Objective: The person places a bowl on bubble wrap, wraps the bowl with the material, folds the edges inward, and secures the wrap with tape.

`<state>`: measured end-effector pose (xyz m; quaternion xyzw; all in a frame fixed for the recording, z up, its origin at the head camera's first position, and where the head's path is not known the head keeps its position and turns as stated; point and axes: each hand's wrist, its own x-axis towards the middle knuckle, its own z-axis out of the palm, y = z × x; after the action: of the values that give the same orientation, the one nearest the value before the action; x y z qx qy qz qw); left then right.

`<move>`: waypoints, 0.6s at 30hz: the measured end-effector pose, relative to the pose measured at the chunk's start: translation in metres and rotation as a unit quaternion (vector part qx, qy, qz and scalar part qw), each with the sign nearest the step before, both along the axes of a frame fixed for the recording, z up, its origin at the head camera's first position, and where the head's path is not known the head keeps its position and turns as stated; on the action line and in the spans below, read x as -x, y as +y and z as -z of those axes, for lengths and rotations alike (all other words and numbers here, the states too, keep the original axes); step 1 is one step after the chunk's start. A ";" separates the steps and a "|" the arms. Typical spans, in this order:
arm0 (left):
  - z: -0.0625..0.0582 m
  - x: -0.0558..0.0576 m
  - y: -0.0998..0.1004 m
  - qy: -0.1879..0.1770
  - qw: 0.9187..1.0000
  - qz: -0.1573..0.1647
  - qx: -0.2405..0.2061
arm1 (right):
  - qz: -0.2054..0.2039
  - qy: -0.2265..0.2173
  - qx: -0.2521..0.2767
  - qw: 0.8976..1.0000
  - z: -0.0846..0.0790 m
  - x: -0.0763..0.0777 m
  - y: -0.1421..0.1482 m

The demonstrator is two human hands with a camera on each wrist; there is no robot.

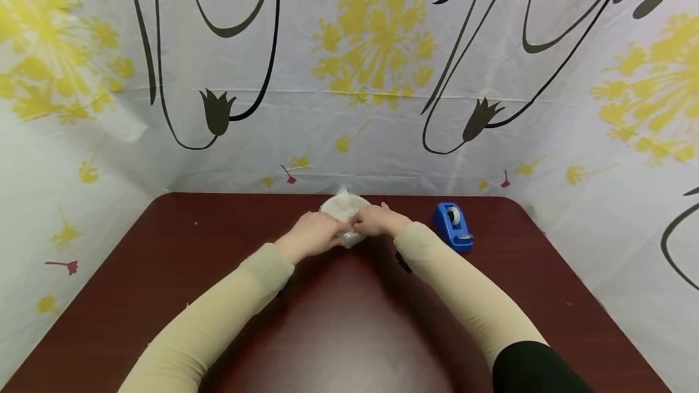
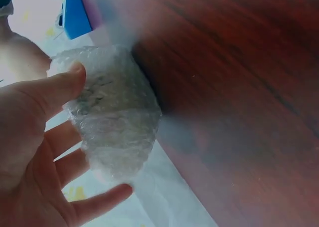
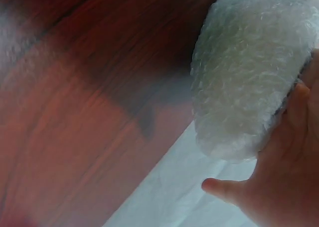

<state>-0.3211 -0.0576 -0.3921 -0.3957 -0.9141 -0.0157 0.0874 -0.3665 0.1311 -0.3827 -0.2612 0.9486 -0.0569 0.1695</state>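
A rounded, pale bundle in bubble wrap (image 1: 341,204) is between both hands at the table's far edge. My left hand (image 1: 314,232) grips its left side; in the left wrist view the thumb presses the bubble wrap (image 2: 117,112) while fingers lie behind and below. From the other side my right hand (image 1: 377,220) holds it with bent fingers. The right wrist view shows the wrapped bundle (image 3: 244,82) close up, with the right hand (image 3: 284,172) along its edge and one finger sticking out. Whatever the wrap encloses is hidden, and some right fingertips are out of sight.
A blue tape dispenser (image 1: 453,226) with a roll of clear tape stands to the right of the hands. Dark red-brown wood makes up the table (image 1: 349,320). Behind it hangs a white sheet (image 1: 306,138) with yellow and dark flower prints.
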 end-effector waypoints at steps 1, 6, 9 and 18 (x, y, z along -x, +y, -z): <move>0.000 0.001 -0.001 -0.010 1.000 0.000 -0.002 | -0.002 0.002 0.008 1.000 0.000 0.000 0.000; -0.004 0.004 0.000 -0.053 0.999 0.005 0.000 | -0.017 0.008 0.070 0.997 -0.003 0.001 0.009; -0.008 0.005 0.001 -0.072 0.997 -0.003 0.013 | -0.029 0.009 0.110 0.994 -0.008 0.002 0.016; -0.012 0.006 0.003 -0.113 0.993 -0.014 0.021 | 0.008 0.028 0.164 0.986 -0.027 0.001 0.049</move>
<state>-0.3276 -0.0546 -0.3805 -0.3801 -0.9238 -0.0402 -0.0245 -0.3673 0.1803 -0.3553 -0.2795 0.9327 -0.2057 0.0977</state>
